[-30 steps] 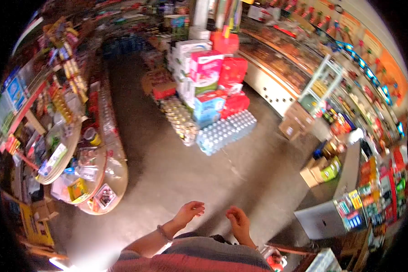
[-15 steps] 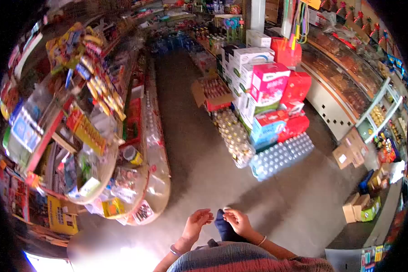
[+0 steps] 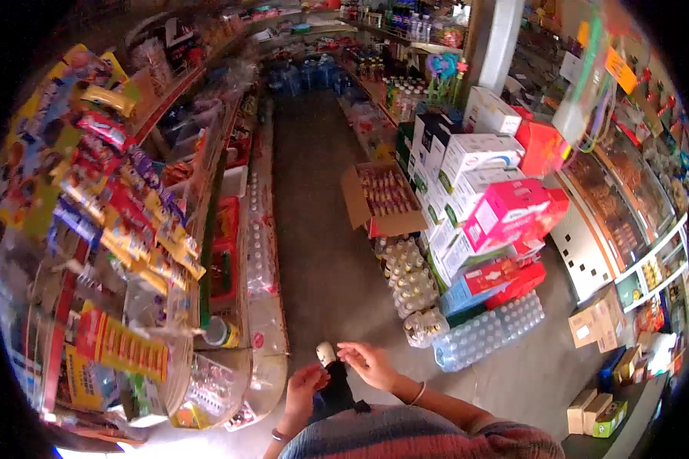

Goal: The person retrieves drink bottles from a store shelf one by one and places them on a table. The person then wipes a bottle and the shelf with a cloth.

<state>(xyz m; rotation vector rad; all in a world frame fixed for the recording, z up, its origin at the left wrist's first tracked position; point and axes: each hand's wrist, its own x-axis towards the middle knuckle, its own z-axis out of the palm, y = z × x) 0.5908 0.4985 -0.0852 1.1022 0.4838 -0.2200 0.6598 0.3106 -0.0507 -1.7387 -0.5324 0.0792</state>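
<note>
Cardboard box (image 3: 354, 200) and white cartons (image 3: 478, 155) border the aisle (image 3: 310, 206); the left hand (image 3: 306, 382) curls its fingers loosely, the right hand (image 3: 372, 367) spreads slightly.

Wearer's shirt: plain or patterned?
The shirt is striped, grey-blue and dull red; best seen in the head view.

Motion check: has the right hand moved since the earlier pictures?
Yes, forward: the right hand is now much nearer level with the pale-blue bottle pack.
</note>
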